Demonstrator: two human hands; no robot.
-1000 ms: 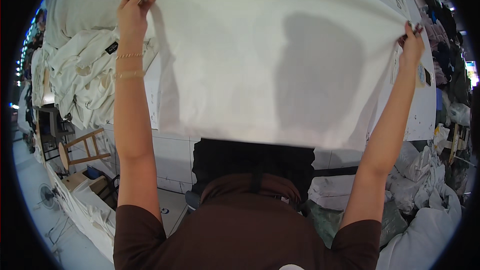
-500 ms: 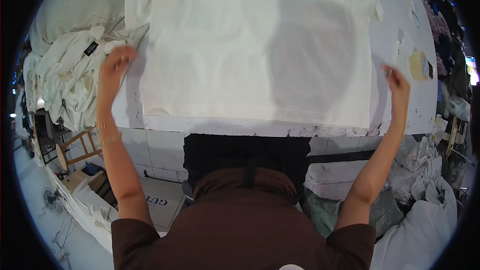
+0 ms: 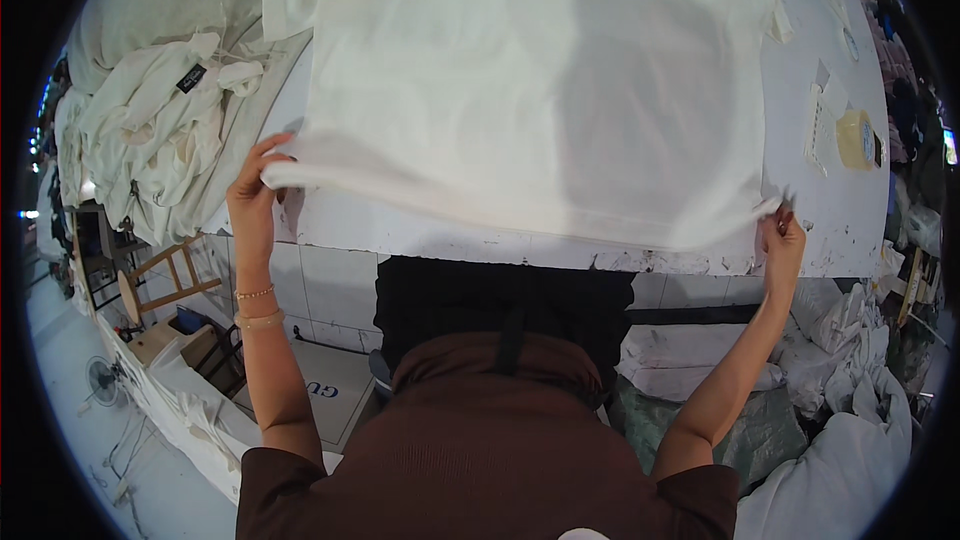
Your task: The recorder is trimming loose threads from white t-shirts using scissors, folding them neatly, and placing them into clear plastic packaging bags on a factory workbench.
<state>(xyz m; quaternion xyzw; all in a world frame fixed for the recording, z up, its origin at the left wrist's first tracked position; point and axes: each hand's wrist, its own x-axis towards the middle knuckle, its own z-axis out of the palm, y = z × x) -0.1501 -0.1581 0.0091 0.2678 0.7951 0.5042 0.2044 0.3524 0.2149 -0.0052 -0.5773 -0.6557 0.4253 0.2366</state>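
A white garment (image 3: 520,90) lies spread flat on the white worktable (image 3: 840,220), its hem hanging near the table's front edge. My left hand (image 3: 255,195) pinches the hem's left corner at that edge. My right hand (image 3: 782,240) pinches the hem's right corner. A dark shadow falls across the right half of the cloth. My brown-sleeved arms reach up from the lower edge.
A heap of white garments (image 3: 160,130) is piled at the table's left end. A tape roll (image 3: 858,138) and paper slips lie at the right. A wooden stool (image 3: 150,285), a small fan (image 3: 105,380) and stuffed white bags (image 3: 850,440) stand on the floor.
The garment came down from being held up in the air and now lies on the table. Both hands dropped and drew the hem back to the front edge.
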